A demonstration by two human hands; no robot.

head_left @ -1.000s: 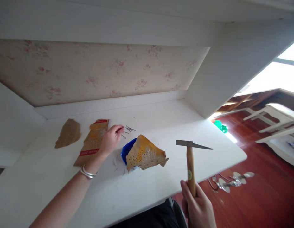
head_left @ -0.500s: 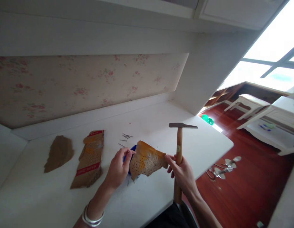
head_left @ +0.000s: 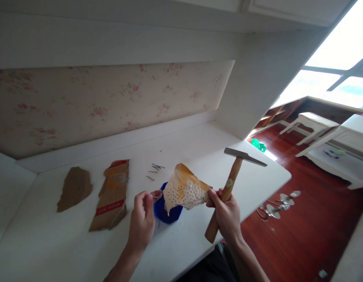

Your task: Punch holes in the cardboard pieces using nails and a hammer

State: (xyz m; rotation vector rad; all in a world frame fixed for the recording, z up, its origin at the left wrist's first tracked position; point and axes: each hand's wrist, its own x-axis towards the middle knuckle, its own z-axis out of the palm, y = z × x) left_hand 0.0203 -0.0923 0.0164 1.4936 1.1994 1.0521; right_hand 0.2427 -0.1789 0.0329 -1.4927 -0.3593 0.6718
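My right hand point(head_left: 227, 213) is closed round the wooden handle of a hammer point(head_left: 232, 178), its steel head up and leaning right. Thumb and fingers of the same hand also pinch the right corner of a torn cardboard piece point(head_left: 184, 190) full of small holes. That piece is tilted up over a blue container point(head_left: 169, 215) on the table. Left of it, my left hand point(head_left: 144, 209) is closed in a pinch on a thin nail point(head_left: 152, 196), near the cardboard's left edge. Several loose nails point(head_left: 155, 168) lie behind the container.
On the white table point(head_left: 196, 141), a punched cardboard strip with red bands point(head_left: 111, 196) and a brown cardboard scrap point(head_left: 75, 188) lie at left. A floral back panel point(head_left: 119, 98) stands behind. Past the table's right edge, a metal fixture point(head_left: 278, 205) lies on the red floor.
My left hand has let go of the cardboard and moved slightly left, with a nail now showing in its fingers. The hammer has tilted right. More of the blue container shows beneath the cardboard.
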